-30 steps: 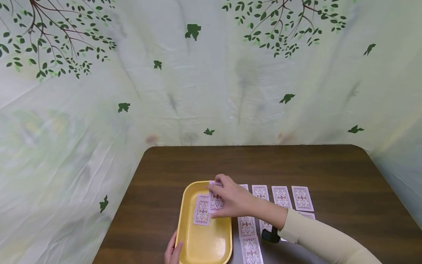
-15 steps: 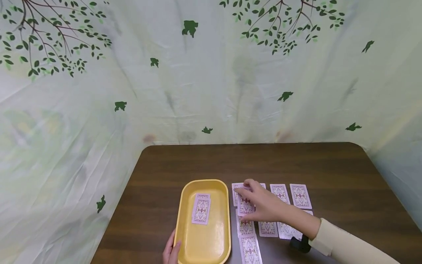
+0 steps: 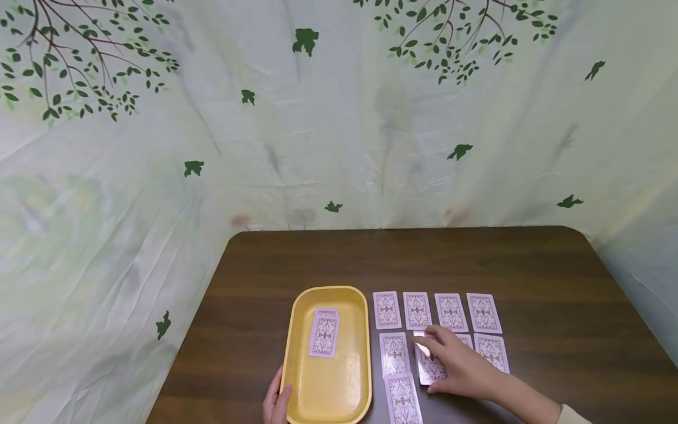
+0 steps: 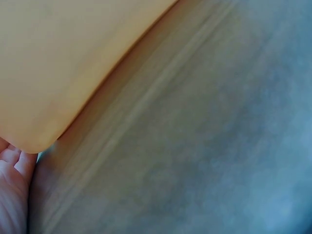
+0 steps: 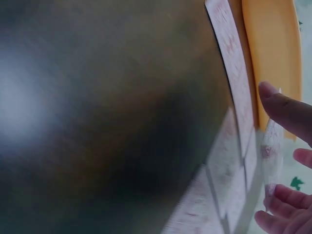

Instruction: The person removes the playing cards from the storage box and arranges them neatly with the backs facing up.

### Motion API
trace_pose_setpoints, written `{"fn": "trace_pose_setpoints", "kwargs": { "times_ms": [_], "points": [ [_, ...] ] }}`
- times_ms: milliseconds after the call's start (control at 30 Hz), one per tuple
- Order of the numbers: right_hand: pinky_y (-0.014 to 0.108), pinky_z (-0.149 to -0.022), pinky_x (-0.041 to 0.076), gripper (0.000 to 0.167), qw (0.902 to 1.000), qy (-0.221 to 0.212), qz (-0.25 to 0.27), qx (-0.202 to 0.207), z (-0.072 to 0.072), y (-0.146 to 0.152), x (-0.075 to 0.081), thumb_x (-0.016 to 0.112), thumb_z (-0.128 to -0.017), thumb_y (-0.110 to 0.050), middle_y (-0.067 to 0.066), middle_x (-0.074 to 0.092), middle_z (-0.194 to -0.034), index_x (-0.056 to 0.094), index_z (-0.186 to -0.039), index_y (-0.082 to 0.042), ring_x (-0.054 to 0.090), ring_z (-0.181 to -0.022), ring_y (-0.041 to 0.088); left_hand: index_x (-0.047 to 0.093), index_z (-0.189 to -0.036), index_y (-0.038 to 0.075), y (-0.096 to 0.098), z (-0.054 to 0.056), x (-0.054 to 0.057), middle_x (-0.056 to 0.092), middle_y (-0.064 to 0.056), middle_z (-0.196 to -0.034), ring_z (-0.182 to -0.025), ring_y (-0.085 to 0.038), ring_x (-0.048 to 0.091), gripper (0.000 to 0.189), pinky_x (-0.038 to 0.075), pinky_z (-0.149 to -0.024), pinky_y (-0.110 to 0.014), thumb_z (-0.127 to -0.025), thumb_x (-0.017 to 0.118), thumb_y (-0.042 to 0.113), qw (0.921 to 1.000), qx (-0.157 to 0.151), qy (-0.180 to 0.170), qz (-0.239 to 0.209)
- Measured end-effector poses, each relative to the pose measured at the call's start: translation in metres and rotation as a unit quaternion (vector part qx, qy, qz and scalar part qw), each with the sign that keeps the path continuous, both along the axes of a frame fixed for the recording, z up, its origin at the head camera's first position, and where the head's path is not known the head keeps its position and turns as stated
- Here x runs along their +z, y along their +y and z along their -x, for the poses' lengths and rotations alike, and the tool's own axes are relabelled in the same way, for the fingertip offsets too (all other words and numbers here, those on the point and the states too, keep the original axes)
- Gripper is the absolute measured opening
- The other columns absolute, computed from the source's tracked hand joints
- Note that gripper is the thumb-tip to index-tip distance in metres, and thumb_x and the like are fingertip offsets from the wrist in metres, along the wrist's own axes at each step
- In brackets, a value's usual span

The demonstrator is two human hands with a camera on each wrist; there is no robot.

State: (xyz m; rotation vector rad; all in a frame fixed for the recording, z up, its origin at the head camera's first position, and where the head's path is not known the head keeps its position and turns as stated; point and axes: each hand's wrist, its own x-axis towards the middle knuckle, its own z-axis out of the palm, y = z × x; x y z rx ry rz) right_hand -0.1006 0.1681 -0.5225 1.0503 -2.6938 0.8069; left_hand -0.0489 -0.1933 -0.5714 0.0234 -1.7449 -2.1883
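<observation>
My right hand [image 3: 459,365] pinches a purple-patterned playing card [image 3: 430,366] by its edges, over the second row of face-down cards. In the right wrist view that card [image 5: 272,153] spans from the thumb to the fingers, raised off the table. At the left, my left hand [image 3: 276,400] grips the near left edge of a yellow tray [image 3: 288,330]. The left wrist view catches the fingers [image 4: 17,163] at the tray's corner [image 4: 34,131]. Inside the tray lie two overlapping cards [image 3: 323,337], backs up.
Right of the tray, a back row of cards [image 3: 387,310] lies face down. Another card [image 3: 394,353] starts the second row, and a lower card [image 3: 403,399] overlaps its near edge. The right hand partly hides one second-row card. Behind the brown table [image 3: 402,259] hangs a leaf-print curtain [image 3: 339,147].
My right hand has carried its card from over the tray to the right and nearer, over the second row. The left hand stays at the tray's edge.
</observation>
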Motion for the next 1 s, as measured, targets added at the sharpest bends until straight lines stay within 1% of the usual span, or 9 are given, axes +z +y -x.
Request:
{"fn": "trace_pose_setpoints", "kwargs": {
  "times_ms": [200,400,500,567,600,667,733,800,1000],
  "points": [
    [0.041,-0.081,0.047,0.079,0.9998,0.017,0.009,0.003,-0.023,0.006,-0.012,0.079,-0.063,-0.049,0.014,0.048,-0.12,0.054,-0.125,-0.008,0.049,-0.105,0.024,0.06,-0.114,0.031,0.001,0.0,0.002,0.061,0.015,-0.105,-0.085,-0.006,0.059,0.049,0.048,-0.071,-0.018,-0.091,0.04,-0.007,0.9997,0.013,-0.018,0.003],
    [0.031,-0.079,0.047,0.074,0.9985,0.033,0.028,0.033,-0.042,0.009,-0.023,0.073,-0.068,-0.053,0.015,0.046,-0.121,0.054,-0.125,-0.01,0.05,-0.101,0.022,0.061,-0.114,0.031,0.001,-0.001,0.003,0.061,0.016,-0.103,-0.083,-0.006,0.06,0.048,0.049,-0.069,-0.019,-0.091,0.041,-0.007,0.999,0.023,-0.035,0.012],
    [0.031,-0.076,0.048,0.071,0.9993,0.012,0.02,0.03,-0.048,0.009,-0.025,0.071,-0.07,-0.053,0.015,0.046,-0.121,0.053,-0.126,-0.013,0.05,-0.099,0.021,0.061,-0.113,0.032,0.0,-0.002,0.004,0.061,0.016,-0.102,-0.082,-0.007,0.06,0.047,0.049,-0.069,-0.019,-0.091,0.042,-0.005,0.9984,0.025,-0.048,0.011],
    [0.034,-0.075,0.049,0.064,0.9991,-0.037,0.007,0.018,-0.051,0.009,-0.025,0.068,-0.076,-0.049,0.014,0.046,-0.122,0.052,-0.127,-0.014,0.051,-0.1,0.024,0.062,-0.114,0.03,0.0,-0.003,0.005,0.061,0.016,-0.101,-0.082,-0.007,0.06,0.045,0.049,-0.069,-0.02,-0.091,0.043,-0.004,0.9979,0.027,-0.058,0.011],
    [0.036,-0.076,0.048,0.06,0.9944,-0.105,0.009,-0.002,-0.052,0.008,-0.023,0.065,-0.079,-0.049,0.013,0.047,-0.121,0.053,-0.126,-0.014,0.051,-0.101,0.025,0.061,-0.115,0.029,0.0,-0.003,0.006,0.06,0.016,-0.102,-0.082,-0.007,0.06,0.044,0.049,-0.069,-0.02,-0.091,0.043,-0.003,0.9977,0.027,-0.061,0.013],
    [0.043,-0.08,0.046,0.052,0.9693,-0.241,0.034,-0.038,-0.051,0.005,-0.022,0.059,-0.087,-0.043,0.015,0.048,-0.119,0.053,-0.125,-0.008,0.049,-0.103,0.031,0.062,-0.116,0.027,0.0,-0.003,0.006,0.06,0.016,-0.101,-0.082,-0.008,0.06,0.042,0.049,-0.069,-0.02,-0.091,0.044,-0.002,0.9971,0.029,-0.069,0.015],
    [0.047,-0.084,0.042,0.049,0.9287,-0.354,0.067,-0.086,-0.051,0.001,-0.022,0.053,-0.091,-0.039,0.016,0.049,-0.118,0.052,-0.122,-0.002,0.048,-0.104,0.034,0.062,-0.116,0.027,0.0,-0.003,0.005,0.06,0.016,-0.101,-0.082,-0.008,0.06,0.042,0.049,-0.069,-0.02,-0.091,0.044,-0.002,0.9969,0.029,-0.071,0.018],
    [0.049,-0.086,0.04,0.049,0.8918,-0.423,0.098,-0.129,-0.05,-0.002,-0.023,0.049,-0.093,-0.038,0.017,0.05,-0.116,0.051,-0.12,0.004,0.046,-0.105,0.035,0.062,-0.115,0.029,0.0,-0.003,0.005,0.06,0.016,-0.102,-0.082,-0.008,0.06,0.043,0.049,-0.069,-0.02,-0.092,0.043,-0.002,0.9969,0.03,-0.07,0.019],
    [0.045,-0.085,0.042,0.046,0.9103,-0.387,0.09,-0.118,-0.055,0.001,-0.033,0.051,-0.093,-0.032,0.02,0.052,-0.115,0.051,-0.118,0.007,0.048,-0.104,0.036,0.062,-0.115,0.03,0.0,-0.002,0.004,0.061,0.016,-0.103,-0.083,-0.007,0.06,0.046,0.049,-0.07,-0.019,-0.091,0.042,-0.004,0.9984,0.026,-0.048,0.015]
  ]
}}
